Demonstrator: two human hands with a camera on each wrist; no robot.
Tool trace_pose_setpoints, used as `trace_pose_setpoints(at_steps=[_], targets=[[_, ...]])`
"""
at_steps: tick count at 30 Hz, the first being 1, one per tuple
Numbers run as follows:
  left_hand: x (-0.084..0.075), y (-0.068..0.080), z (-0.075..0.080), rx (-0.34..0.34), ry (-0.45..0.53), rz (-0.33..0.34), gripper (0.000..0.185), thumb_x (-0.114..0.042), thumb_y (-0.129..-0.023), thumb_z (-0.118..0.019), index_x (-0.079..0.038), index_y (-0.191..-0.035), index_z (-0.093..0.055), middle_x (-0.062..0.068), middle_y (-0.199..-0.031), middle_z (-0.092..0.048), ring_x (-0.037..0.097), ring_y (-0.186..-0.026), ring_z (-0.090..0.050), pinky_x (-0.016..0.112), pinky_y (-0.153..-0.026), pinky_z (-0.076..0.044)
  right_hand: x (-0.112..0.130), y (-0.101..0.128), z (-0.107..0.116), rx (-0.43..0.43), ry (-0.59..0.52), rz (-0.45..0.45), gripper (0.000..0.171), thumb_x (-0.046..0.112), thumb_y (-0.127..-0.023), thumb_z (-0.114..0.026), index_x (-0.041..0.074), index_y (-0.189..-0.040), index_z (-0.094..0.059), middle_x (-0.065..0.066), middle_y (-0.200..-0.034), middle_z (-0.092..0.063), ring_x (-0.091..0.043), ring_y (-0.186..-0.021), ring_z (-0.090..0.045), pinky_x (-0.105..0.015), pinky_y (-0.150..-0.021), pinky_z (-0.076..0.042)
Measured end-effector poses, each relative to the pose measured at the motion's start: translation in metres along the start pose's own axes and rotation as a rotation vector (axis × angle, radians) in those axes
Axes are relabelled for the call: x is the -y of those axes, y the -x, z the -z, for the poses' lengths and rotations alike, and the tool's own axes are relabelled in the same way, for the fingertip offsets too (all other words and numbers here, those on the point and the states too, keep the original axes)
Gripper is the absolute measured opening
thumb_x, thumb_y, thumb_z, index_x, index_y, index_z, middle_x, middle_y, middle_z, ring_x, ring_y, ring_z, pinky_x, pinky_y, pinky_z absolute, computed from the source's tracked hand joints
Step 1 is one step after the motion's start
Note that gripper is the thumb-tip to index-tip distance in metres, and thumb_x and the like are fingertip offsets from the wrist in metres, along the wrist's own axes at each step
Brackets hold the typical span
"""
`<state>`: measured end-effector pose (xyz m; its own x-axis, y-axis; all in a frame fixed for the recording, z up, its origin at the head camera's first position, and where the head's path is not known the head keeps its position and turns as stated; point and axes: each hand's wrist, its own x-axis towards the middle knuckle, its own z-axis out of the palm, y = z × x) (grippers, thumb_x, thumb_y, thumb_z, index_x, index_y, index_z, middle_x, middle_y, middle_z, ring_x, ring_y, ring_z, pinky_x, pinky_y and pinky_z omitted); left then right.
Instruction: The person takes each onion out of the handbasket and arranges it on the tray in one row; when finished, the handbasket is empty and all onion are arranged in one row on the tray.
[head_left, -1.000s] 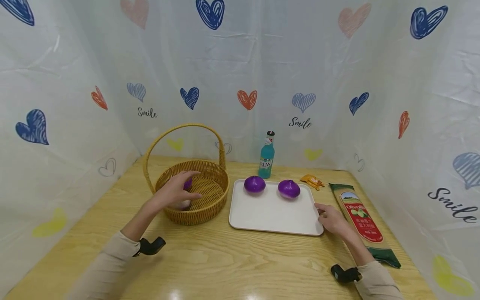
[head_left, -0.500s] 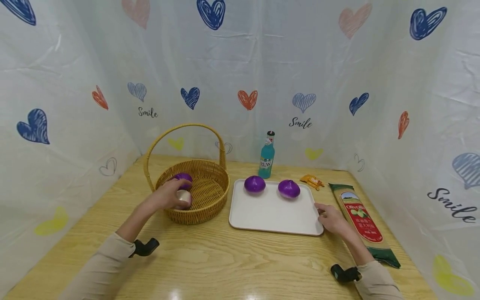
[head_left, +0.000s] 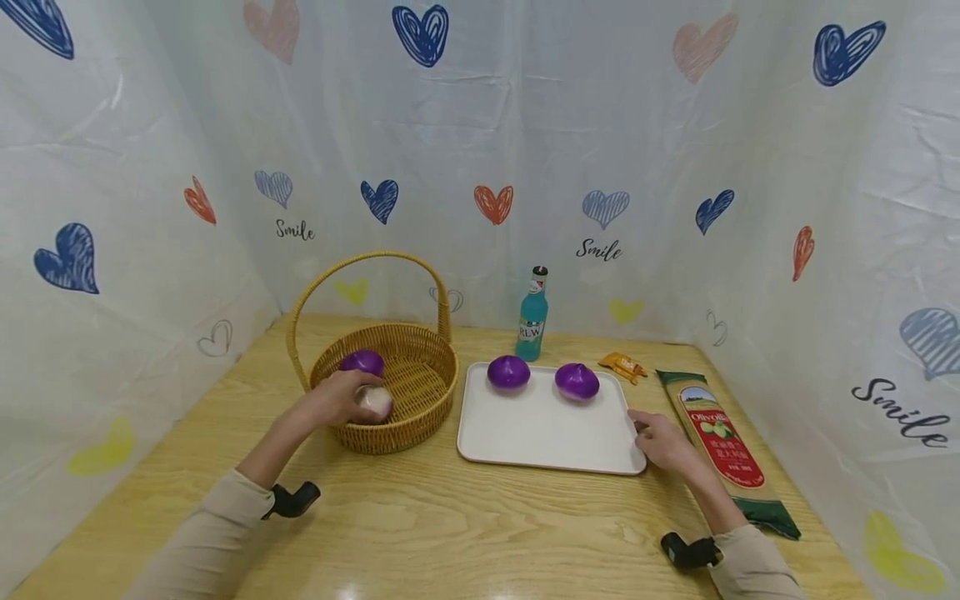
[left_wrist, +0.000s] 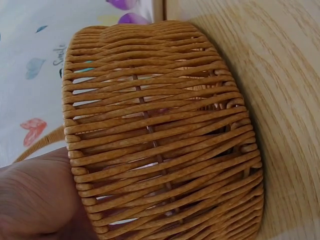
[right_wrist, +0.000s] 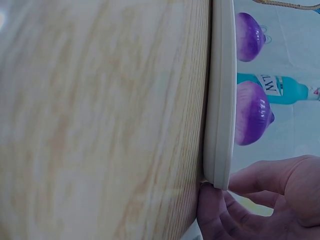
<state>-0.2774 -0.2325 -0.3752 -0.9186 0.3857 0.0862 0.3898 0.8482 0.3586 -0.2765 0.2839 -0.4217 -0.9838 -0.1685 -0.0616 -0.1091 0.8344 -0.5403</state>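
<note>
Inside the wicker basket [head_left: 420, 421], my left hand [head_left: 339, 398] holds a purple onion with its pale side [head_left: 377, 402] showing. A second purple onion [head_left: 363, 362] lies just behind that hand in the basket. In the left wrist view the basket's woven wall [left_wrist: 165, 130] hides the fingers and the held onion; only part of the hand [left_wrist: 40, 195] shows. My right hand [head_left: 663, 440] pinches the right edge of the white tray [head_left: 543, 433], thumb above the rim in the right wrist view. Two purple onions [head_left: 508, 373] [head_left: 577, 382] sit along the tray's back side.
A blue bottle [head_left: 532, 317] stands behind the tray. An orange snack packet [head_left: 623, 365] lies at the tray's back right corner. The long pasta bag [head_left: 726, 446] lies to the right, beside my right forearm. The basket's tall handle [head_left: 382, 254] arches over it.
My left hand has lowered into the basket, closed its fingers round the front onion and turned it slightly to the right. The right hand stays at the tray edge.
</note>
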Motion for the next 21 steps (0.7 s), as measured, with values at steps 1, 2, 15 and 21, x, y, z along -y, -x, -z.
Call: trace_pose_setpoints(at_steps=[1,2,15,21], targets=[[0.0002,0.0001,-0.0004,0.002,0.001,0.001,0.048,-0.019,-0.078,-0.082,0.004,-0.117,-0.066,0.022,-0.114,-0.069,0.038,-0.102,-0.065,0.046,-0.080,-0.054,-0.0002,-0.0001,-0.0003,0.004,0.001,-0.002,0.051,-0.003,-0.089,-0.052,-0.015,-0.138,-0.043,-0.033,-0.121,-0.059,-0.036,-0.103,-0.060,-0.042,-0.081,-0.055],[0.0002,0.0002,-0.0006,0.003,0.002,-0.001,0.048,-0.019,-0.078,-0.082,0.004,-0.117,-0.066,0.022,-0.113,-0.069,0.038,-0.101,-0.065,0.045,-0.079,-0.054,-0.0003,0.0000,-0.0006,0.005,0.000,-0.005,0.051,-0.003,-0.089,-0.052,-0.015,-0.138,-0.043,-0.033,-0.121,-0.059,-0.035,-0.103,-0.060,-0.042,-0.081,-0.055],[0.0026,-0.0016,-0.0029,-0.038,0.014,-0.039,0.046,-0.015,-0.078,-0.082,0.006,-0.115,-0.066,0.023,-0.113,-0.068,0.036,-0.099,-0.065,0.042,-0.075,-0.055,0.0009,0.0003,0.0005,0.006,-0.002,0.002,0.051,-0.003,-0.090,-0.052,-0.015,-0.138,-0.043,-0.033,-0.119,-0.059,-0.036,-0.102,-0.061,-0.043,-0.080,-0.055],[-0.0010,-0.0001,-0.0026,-0.101,-0.004,-0.063,0.049,-0.019,-0.079,-0.080,0.005,-0.119,-0.064,0.026,-0.118,-0.065,0.045,-0.109,-0.060,0.052,-0.082,-0.054,-0.0005,-0.0006,-0.0008,-0.002,0.004,-0.005,0.051,-0.003,-0.090,-0.052,-0.015,-0.138,-0.043,-0.033,-0.119,-0.059,-0.033,-0.098,-0.061,-0.039,-0.077,-0.054]])
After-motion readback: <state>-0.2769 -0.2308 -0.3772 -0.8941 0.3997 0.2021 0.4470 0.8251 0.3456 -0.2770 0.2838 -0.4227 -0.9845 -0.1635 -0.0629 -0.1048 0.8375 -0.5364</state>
